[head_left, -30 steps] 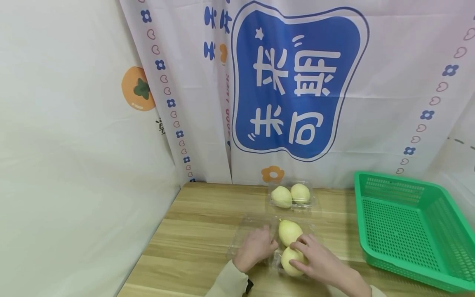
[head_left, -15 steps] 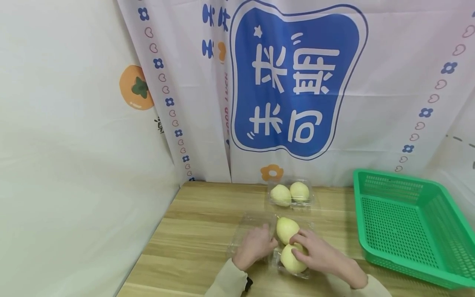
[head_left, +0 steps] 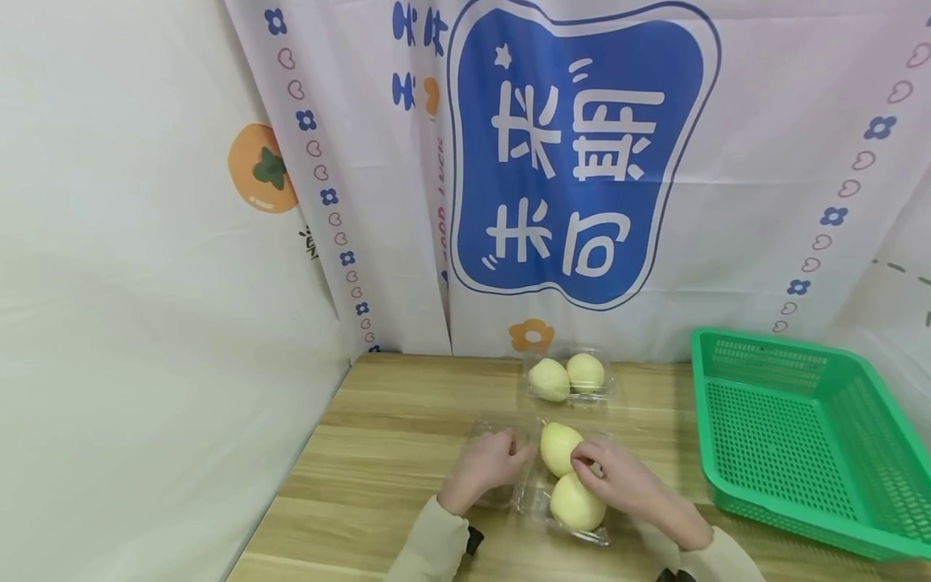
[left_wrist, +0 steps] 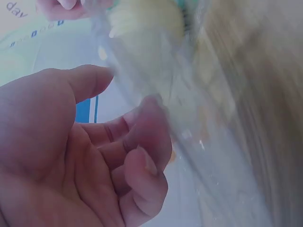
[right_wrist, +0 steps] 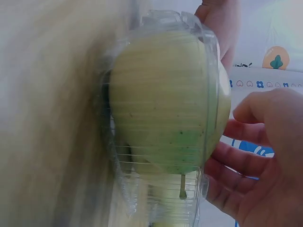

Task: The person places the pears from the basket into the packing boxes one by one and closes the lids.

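Note:
Two pale yellow pears, one farther back (head_left: 558,447) and one nearer (head_left: 578,503), sit in a clear plastic clamshell box (head_left: 595,535). Its see-through lid (head_left: 502,495) is swung out to the left, partly covered by my left hand (head_left: 482,469). In the left wrist view the bent fingers of that hand meet the plastic while the thumb stands apart. My right hand (head_left: 618,479) is over the right side of the box, fingers loosely bent beside the pears. The right wrist view shows a stemmed pear (right_wrist: 163,104) behind the ribbed box wall, with the right fingertips close to its upper edge.
Behind the box, a second clear clamshell (head_left: 608,388) holds two more pears (head_left: 549,380) near the fabric backdrop (head_left: 393,267). At the right stands a green perforated basket (head_left: 781,449). All rest on a wood-grain table (head_left: 364,477).
My right hand has let go of the nearer pear and lifted slightly. My left hand has moved a little left and back, and the lid has tilted up toward the box.

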The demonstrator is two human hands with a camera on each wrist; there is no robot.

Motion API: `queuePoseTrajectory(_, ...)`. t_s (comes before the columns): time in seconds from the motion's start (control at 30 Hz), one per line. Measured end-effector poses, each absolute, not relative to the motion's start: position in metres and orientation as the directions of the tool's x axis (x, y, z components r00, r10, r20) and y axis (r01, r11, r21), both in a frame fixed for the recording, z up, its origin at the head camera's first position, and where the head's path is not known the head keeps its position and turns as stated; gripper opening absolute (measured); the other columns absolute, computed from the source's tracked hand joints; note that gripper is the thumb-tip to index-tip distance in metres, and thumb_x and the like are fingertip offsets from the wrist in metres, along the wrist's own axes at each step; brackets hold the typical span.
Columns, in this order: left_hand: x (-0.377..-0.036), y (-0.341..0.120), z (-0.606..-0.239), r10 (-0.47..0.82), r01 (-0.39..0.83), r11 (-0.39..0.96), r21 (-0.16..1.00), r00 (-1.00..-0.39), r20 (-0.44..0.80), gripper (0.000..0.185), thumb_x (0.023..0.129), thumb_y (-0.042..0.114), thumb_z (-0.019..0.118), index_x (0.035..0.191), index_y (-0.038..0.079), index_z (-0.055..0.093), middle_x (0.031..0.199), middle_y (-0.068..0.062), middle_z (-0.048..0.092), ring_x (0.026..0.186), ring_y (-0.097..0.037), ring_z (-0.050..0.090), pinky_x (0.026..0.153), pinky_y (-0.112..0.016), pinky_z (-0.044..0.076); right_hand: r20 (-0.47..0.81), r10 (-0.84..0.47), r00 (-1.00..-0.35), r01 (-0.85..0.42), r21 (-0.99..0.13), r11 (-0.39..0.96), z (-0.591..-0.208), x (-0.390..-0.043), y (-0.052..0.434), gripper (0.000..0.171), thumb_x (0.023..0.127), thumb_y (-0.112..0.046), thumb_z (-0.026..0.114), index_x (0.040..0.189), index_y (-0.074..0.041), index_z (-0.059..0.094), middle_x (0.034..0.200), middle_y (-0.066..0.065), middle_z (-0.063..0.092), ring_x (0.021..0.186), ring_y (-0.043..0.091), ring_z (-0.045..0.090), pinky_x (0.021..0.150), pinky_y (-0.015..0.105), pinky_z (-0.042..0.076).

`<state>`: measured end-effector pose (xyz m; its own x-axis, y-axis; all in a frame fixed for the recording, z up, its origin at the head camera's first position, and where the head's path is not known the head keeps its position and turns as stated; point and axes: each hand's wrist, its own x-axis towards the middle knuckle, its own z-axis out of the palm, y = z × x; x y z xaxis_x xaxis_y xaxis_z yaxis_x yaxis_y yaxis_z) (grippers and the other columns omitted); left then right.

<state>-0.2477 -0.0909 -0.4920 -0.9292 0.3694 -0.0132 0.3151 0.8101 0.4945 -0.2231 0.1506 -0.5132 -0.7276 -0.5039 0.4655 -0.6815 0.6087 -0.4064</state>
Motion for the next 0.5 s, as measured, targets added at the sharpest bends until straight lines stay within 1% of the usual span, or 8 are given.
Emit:
queuePoseTrajectory(0.13,-0.251,-0.096,-0.491,0.363,0.319,0.812,0.489,-0.932,0.006,0.044,0.099,0.045,0.053,0.066,0.019,0.040,0.051,0.010,0.030,0.043,-0.006,0.027,0.043,-0.022,0.023,0.526,-0.488,-0.696,-0.706,-0.381,0.597,-0.512,-0.228,0.148,0.011,0.088,-0.005,0.066,0.085,-0.015,0.069,0.082,-0.015,0.061,0.079,-0.002,0.054,0.069,0.022,0.052)
queuePoseTrajectory(0.2,-0.251,-0.097,-0.491,0.361,0.318,0.814,0.485,-0.932,0.005,0.043,0.099,0.046,0.052,0.067,0.019,0.041,0.052,0.009,0.030,0.044,-0.006,0.028,0.044,-0.022,0.023,0.533,-0.481,-0.696,-0.706,-0.382,0.597,-0.512,-0.229,0.148,0.011,0.088,-0.004,0.066,0.085,-0.014,0.069,0.081,-0.014,0.060,0.078,-0.001,0.054,0.068,0.021,0.051)
queuePoseTrajectory(0.37,-0.254,-0.101,-0.491,0.367,0.319,0.800,0.508,-0.930,0.006,0.040,0.099,0.042,0.052,0.067,0.020,0.042,0.053,0.009,0.032,0.045,-0.007,0.030,0.044,-0.022,0.024,0.513,-0.442,-0.736,-0.660,-0.398,0.637,-0.513,-0.229,0.150,0.009,0.089,-0.006,0.066,0.086,-0.014,0.069,0.084,-0.009,0.064,0.080,0.002,0.058,0.069,0.023,0.054)
queuePoseTrajectory(0.5,-0.258,-0.110,-0.492,0.358,0.320,0.801,0.506,-0.934,0.025,0.038,0.099,0.038,0.054,0.068,0.018,0.044,0.056,0.008,0.035,0.048,-0.007,0.032,0.046,-0.023,0.027,0.542,-0.388,-0.746,-0.624,-0.362,0.693,-0.515,-0.231,0.152,0.006,0.087,-0.007,0.068,0.085,-0.013,0.069,0.086,-0.004,0.067,0.083,0.009,0.062,0.072,0.028,0.056)
